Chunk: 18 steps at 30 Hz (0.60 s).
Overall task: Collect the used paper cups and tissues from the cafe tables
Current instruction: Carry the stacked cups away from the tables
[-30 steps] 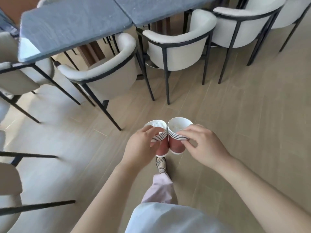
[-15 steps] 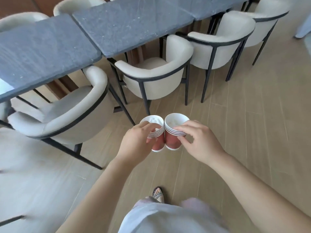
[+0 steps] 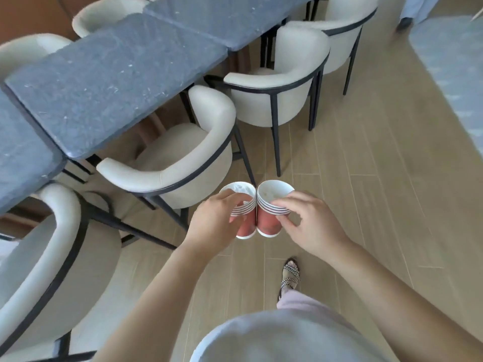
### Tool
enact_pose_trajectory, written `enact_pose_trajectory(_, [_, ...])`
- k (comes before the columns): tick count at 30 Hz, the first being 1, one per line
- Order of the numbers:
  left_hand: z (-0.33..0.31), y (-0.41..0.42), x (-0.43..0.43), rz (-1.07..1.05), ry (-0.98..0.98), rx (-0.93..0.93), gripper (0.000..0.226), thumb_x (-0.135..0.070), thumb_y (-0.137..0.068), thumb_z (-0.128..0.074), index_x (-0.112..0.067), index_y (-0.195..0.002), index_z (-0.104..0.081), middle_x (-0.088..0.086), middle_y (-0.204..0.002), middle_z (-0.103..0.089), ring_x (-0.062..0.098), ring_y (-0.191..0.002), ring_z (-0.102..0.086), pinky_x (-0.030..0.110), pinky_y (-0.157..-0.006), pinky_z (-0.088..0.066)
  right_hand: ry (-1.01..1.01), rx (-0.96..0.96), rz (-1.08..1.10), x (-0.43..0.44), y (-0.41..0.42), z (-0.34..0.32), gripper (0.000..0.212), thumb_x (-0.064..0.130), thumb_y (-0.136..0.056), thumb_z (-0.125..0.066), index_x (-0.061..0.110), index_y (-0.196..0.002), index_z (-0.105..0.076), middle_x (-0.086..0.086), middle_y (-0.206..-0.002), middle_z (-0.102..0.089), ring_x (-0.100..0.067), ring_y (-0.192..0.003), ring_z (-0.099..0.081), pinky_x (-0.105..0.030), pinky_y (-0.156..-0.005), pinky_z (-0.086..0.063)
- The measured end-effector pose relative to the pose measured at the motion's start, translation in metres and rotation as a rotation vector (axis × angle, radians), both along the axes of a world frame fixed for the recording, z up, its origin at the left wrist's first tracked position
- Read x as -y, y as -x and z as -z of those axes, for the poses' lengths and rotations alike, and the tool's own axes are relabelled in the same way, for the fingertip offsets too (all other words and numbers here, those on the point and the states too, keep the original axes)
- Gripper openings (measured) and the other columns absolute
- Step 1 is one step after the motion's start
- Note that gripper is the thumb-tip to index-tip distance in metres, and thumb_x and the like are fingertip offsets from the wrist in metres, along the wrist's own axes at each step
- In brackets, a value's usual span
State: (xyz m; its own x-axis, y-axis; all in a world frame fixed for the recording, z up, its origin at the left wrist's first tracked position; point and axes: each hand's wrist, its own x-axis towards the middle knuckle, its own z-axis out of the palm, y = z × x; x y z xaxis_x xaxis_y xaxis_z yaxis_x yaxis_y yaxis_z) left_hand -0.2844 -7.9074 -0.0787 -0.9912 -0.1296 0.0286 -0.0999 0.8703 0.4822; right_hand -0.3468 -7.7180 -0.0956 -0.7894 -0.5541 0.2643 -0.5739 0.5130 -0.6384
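Observation:
Two stacks of red paper cups with white striped rims are held side by side above the floor, touching each other. My left hand (image 3: 213, 220) grips the left cup stack (image 3: 245, 227), with white tissue visible inside its top cup. My right hand (image 3: 311, 226) pinches the right cup stack (image 3: 269, 223) by its rim and side. Both stacks are upright, mouths up.
Dark grey stone tables (image 3: 109, 74) run along the left and top, with cream armchairs (image 3: 183, 163) on black frames tucked beside them. Wooden floor (image 3: 366, 178) lies open to the right. A pale rug (image 3: 454, 74) sits far right. My sandalled foot (image 3: 290, 275) is below.
The view has shifted along the row of tables as I walk; chairs and tables slid left and nearer. Both hands keep the same hold on the cup stacks.

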Motion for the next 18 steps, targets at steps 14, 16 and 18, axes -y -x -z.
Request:
enact_pose_trajectory(14, [-0.013, 0.286, -0.066, 0.082, -0.018, -0.109, 0.03, -0.011, -0.076, -0.066, -0.025, -0.102, -0.067, -0.006, -0.101, -0.067, 0.022, -0.08, -0.063, 0.035, -0.063, -0.052, 0.056, -0.05, 0.096, -0.068, 0.278, -0.004, 0.029, 0.002, -0.071, -0.071, 0.018, -0.096, -0.068, 0.003, -0.089, -0.068, -0.021, -0.082, -0.063, -0.032, -0.068, -0.052])
enact_pose_trajectory(16, [-0.01, 0.321, -0.067, 0.09, -0.026, -0.12, 0.032, -0.008, -0.073, -0.067, -0.024, -0.101, -0.067, -0.005, -0.099, -0.068, 0.023, -0.079, -0.064, 0.035, -0.062, -0.052, 0.05, -0.05, 0.098, -0.068, 0.313, 0.0, 0.032, 0.004, -0.072, -0.07, 0.021, -0.098, -0.067, 0.005, -0.091, -0.067, -0.02, -0.082, -0.063, -0.03, -0.07, -0.051])
enact_pose_trajectory(18, [-0.004, 0.359, -0.068, 0.091, -0.036, -0.11, 0.033, -0.009, -0.073, -0.066, -0.025, -0.102, -0.066, -0.005, -0.101, -0.067, 0.023, -0.082, -0.064, 0.037, -0.064, -0.053, 0.04, -0.05, 0.102, -0.069, 0.35, 0.005, 0.034, 0.006, -0.073, -0.068, 0.026, -0.1, -0.064, 0.007, -0.093, -0.066, -0.019, -0.084, -0.062, -0.027, -0.071, -0.05])
